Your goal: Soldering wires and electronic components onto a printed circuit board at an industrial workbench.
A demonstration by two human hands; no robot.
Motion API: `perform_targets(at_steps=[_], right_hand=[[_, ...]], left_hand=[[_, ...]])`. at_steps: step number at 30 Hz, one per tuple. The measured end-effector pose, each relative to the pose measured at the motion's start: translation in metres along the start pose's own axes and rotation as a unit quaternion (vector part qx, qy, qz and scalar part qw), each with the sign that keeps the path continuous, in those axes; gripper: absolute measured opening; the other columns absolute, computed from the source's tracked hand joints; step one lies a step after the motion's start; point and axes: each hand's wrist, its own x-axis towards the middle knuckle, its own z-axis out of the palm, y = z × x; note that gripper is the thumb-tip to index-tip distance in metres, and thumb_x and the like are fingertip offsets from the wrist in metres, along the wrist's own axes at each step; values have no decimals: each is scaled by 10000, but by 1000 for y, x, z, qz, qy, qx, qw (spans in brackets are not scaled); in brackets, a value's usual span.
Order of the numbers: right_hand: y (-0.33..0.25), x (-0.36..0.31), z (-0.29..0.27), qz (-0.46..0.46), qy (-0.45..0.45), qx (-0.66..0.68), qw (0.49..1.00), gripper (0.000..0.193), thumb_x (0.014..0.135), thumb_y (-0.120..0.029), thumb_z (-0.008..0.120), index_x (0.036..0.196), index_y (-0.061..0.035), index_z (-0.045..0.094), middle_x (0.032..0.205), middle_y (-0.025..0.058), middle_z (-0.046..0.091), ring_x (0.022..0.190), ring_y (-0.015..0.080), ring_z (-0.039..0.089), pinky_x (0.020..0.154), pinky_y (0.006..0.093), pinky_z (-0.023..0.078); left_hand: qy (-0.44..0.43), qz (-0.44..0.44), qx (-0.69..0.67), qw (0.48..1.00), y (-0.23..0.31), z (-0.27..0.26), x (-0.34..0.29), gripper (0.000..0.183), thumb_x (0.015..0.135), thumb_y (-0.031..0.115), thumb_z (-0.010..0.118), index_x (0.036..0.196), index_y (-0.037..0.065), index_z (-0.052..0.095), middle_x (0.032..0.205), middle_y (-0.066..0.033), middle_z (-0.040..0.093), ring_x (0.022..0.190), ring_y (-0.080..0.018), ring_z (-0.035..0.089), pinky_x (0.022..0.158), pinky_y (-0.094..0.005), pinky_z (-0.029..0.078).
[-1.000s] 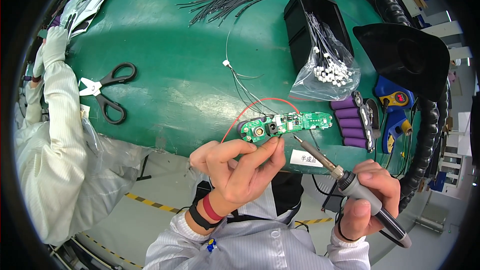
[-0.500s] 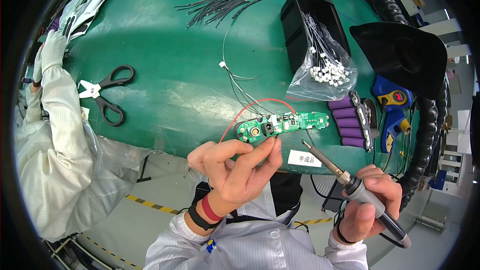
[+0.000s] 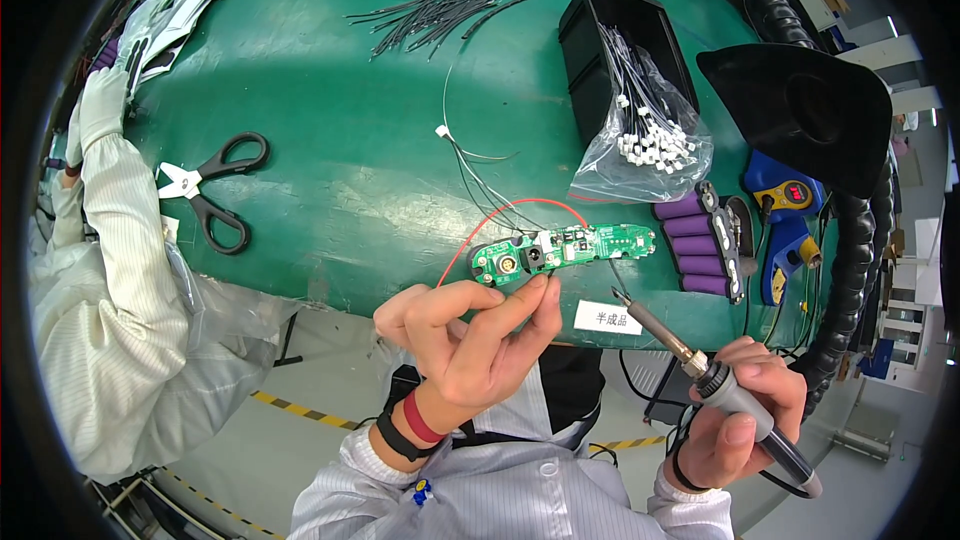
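A long green circuit board [image 3: 570, 246] with a round metal connector at its left end is pinched at its near edge by my left hand [image 3: 470, 335]. Thumb and fingertips meet just below the black socket; their exact hold is partly hidden. From near that hand a red wire [image 3: 487, 227] arcs over the board to its far side. My right hand [image 3: 745, 415] is closed round the grey handle of a soldering iron [image 3: 745, 402]. The iron's tip points up and left, apart from the board, over a white label card [image 3: 607, 318].
Right of the board lie a purple battery pack [image 3: 697, 248] and a blue soldering iron stand [image 3: 785, 275]. Beyond is a black bin [image 3: 590, 60] with bagged white-connector cables [image 3: 655, 140]. Scissors [image 3: 215, 188] and black wires [image 3: 430, 15] lie farther left. A co-worker's gloved hand [image 3: 103, 105] is at far left.
The soldering iron's tip has shifted slightly right and toward me, away from the board. My left hand and the board stay almost still.
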Motion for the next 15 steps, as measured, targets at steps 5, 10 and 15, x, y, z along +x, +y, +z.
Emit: perform_targets(at_steps=[5,10,15], right_hand=[[0,0,0,1,5,-2,1000,479,914,-427,725,1060,-7,548,825,94,604,675,209,599,643,369,502],[1,-1,-1,-3,1,-5,1000,474,916,-422,724,1062,-7,549,821,90,603,668,206,593,632,367,500],[0,-2,-2,-3,3,-1,1000,469,913,-415,728,1063,-5,556,820,88,604,668,204,589,632,364,496]], left_hand=[[2,3,0,1000,0,1,0,308,649,198,923,918,239,779,899,90,499,886,-169,394,776,-303,278],[-2,2,3,1000,0,0,-1,301,651,198,920,913,239,778,894,89,499,888,-175,394,774,-305,282],[-5,-1,6,1000,1,-1,-1,289,655,197,916,905,239,778,892,88,500,891,-179,393,773,-304,283]])
